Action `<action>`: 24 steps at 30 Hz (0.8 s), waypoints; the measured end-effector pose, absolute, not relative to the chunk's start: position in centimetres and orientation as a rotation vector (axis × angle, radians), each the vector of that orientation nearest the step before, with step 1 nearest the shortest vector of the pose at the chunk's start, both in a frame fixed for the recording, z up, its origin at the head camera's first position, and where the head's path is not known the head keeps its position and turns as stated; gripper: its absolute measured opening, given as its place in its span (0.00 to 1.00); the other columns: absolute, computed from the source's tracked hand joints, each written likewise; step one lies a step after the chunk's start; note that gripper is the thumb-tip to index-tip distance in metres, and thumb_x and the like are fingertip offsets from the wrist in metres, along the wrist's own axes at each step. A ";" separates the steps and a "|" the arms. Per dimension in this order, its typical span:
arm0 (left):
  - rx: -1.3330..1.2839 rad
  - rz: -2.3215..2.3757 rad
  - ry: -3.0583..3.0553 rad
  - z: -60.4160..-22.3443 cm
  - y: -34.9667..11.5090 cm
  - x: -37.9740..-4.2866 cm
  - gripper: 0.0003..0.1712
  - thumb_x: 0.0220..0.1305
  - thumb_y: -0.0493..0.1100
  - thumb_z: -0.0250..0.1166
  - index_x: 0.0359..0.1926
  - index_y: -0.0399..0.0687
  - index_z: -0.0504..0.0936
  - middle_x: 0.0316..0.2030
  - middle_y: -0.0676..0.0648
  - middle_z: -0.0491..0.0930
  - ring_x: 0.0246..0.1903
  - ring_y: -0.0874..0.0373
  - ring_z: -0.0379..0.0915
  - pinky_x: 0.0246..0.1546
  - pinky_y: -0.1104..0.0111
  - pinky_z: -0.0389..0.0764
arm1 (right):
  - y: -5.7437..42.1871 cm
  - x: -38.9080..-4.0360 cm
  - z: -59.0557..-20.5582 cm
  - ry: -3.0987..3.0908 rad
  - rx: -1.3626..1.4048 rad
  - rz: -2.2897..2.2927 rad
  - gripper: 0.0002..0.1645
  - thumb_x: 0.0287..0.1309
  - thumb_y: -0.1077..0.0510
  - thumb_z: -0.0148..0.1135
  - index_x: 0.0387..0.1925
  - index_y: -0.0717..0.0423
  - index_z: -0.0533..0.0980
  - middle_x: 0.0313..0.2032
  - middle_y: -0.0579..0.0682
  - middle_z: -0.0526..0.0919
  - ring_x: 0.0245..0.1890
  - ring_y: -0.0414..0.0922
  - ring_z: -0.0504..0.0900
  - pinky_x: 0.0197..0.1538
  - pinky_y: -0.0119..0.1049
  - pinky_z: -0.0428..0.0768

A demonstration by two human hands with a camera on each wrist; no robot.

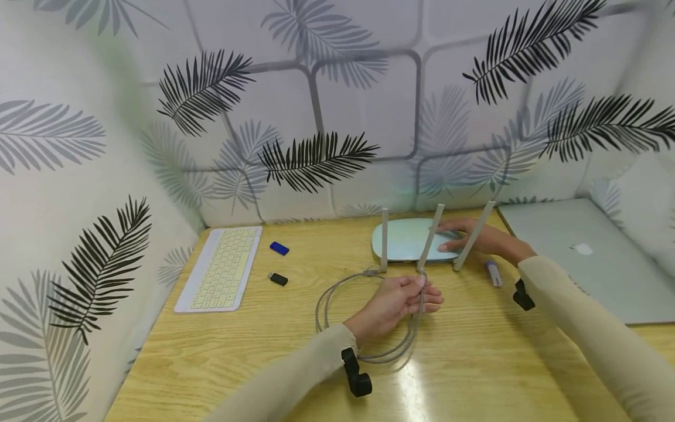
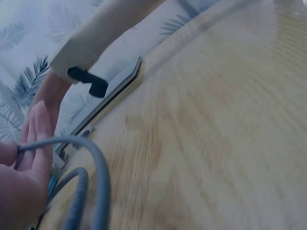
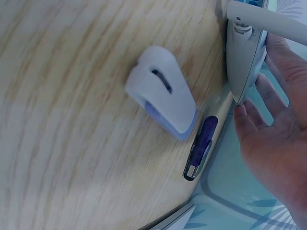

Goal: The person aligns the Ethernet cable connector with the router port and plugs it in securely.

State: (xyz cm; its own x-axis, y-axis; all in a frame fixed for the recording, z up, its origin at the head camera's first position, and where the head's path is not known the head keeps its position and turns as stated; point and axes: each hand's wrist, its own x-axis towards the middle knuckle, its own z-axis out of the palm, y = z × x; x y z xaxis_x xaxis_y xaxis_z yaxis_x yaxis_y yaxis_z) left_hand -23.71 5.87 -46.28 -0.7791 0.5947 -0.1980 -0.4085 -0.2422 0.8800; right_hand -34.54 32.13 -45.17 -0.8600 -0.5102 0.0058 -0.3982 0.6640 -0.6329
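A white router with three upright antennas stands at the back of the table. My right hand holds its right end, thumb on top and fingers along the far edge; the right wrist view shows these fingers round the router's end. In front of it, my left hand, palm turned up, pinches a grey cable between thumb and fingers, close to the middle antenna's base. The cable lies in a loose coil round the left hand, and its other end reaches the left antenna's base.
To the left lie a white keyboard, a blue USB stick and a black USB stick. A white-and-purple clip-like piece and a purple stick lie by the right hand. A closed silver laptop is at the right.
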 end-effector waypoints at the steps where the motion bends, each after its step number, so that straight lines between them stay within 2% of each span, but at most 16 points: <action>1: 0.227 2.056 1.403 -46.2 6.0 -23.5 0.23 0.74 0.38 0.53 0.62 0.24 0.69 0.50 0.26 0.80 0.44 0.51 0.85 0.52 0.62 0.85 | 32.2 -34.5 -45.2 2.707 -0.748 -0.970 0.35 0.61 0.43 0.65 0.66 0.54 0.71 0.68 0.65 0.68 0.67 0.66 0.66 0.64 0.63 0.72; 4: 0.215 2.045 1.524 -45.8 6.1 -22.9 0.22 0.75 0.40 0.52 0.62 0.28 0.70 0.44 0.28 0.83 0.34 0.56 0.86 0.46 0.62 0.88 | 32.2 -34.4 -45.1 2.705 -0.708 -0.982 0.36 0.61 0.44 0.66 0.66 0.55 0.71 0.68 0.64 0.68 0.68 0.64 0.66 0.64 0.62 0.72; 6: 0.202 2.010 1.661 -45.5 6.1 -22.5 0.21 0.75 0.41 0.52 0.61 0.31 0.70 0.37 0.34 0.85 0.28 0.60 0.83 0.38 0.66 0.89 | 32.2 -34.2 -44.9 2.694 -0.697 -0.994 0.36 0.61 0.46 0.66 0.66 0.56 0.71 0.68 0.65 0.67 0.68 0.65 0.66 0.64 0.62 0.72; 9: 0.262 1.914 1.902 -44.9 5.9 -22.0 0.15 0.75 0.41 0.53 0.54 0.34 0.71 0.28 0.43 0.80 0.22 0.63 0.76 0.27 0.70 0.83 | 32.5 -34.4 -45.2 2.678 -0.673 -1.016 0.37 0.60 0.44 0.66 0.66 0.54 0.70 0.69 0.61 0.68 0.69 0.62 0.66 0.65 0.59 0.73; 11: 0.348 1.850 2.028 -44.5 5.8 -21.7 0.12 0.73 0.40 0.56 0.50 0.36 0.73 0.26 0.44 0.79 0.20 0.61 0.75 0.24 0.70 0.82 | 32.8 -34.6 -45.6 2.671 -0.665 -1.028 0.37 0.59 0.41 0.66 0.67 0.51 0.70 0.70 0.59 0.67 0.69 0.59 0.66 0.65 0.57 0.73; 15: 0.540 1.786 2.101 -44.2 5.7 -21.1 0.10 0.73 0.39 0.56 0.49 0.37 0.71 0.34 0.33 0.83 0.26 0.47 0.85 0.28 0.61 0.89 | 33.2 -35.3 -46.5 2.665 -0.672 -1.048 0.39 0.57 0.39 0.67 0.67 0.50 0.71 0.70 0.60 0.66 0.70 0.62 0.64 0.65 0.59 0.73; 18: 0.533 1.814 2.030 -44.5 6.0 -21.2 0.10 0.73 0.37 0.56 0.50 0.35 0.68 0.37 0.27 0.83 0.33 0.37 0.85 0.31 0.60 0.90 | 33.2 -35.7 -46.7 2.664 -0.688 -1.033 0.40 0.58 0.39 0.66 0.67 0.52 0.70 0.71 0.62 0.64 0.70 0.65 0.63 0.64 0.62 0.72; 21: 0.376 1.915 1.888 -45.1 6.3 -22.0 0.12 0.73 0.36 0.54 0.50 0.28 0.70 0.39 0.24 0.82 0.37 0.35 0.85 0.35 0.59 0.90 | 33.1 -35.9 -46.9 2.661 -0.674 -1.011 0.41 0.58 0.38 0.66 0.67 0.53 0.69 0.72 0.61 0.63 0.71 0.64 0.61 0.66 0.62 0.70; 24: 0.198 1.990 1.796 -45.8 6.7 -22.8 0.16 0.75 0.37 0.51 0.52 0.23 0.72 0.39 0.25 0.83 0.34 0.40 0.86 0.35 0.59 0.90 | 32.9 -35.7 -46.7 2.659 -0.692 -0.990 0.41 0.59 0.38 0.65 0.68 0.54 0.69 0.72 0.62 0.62 0.71 0.64 0.61 0.67 0.62 0.69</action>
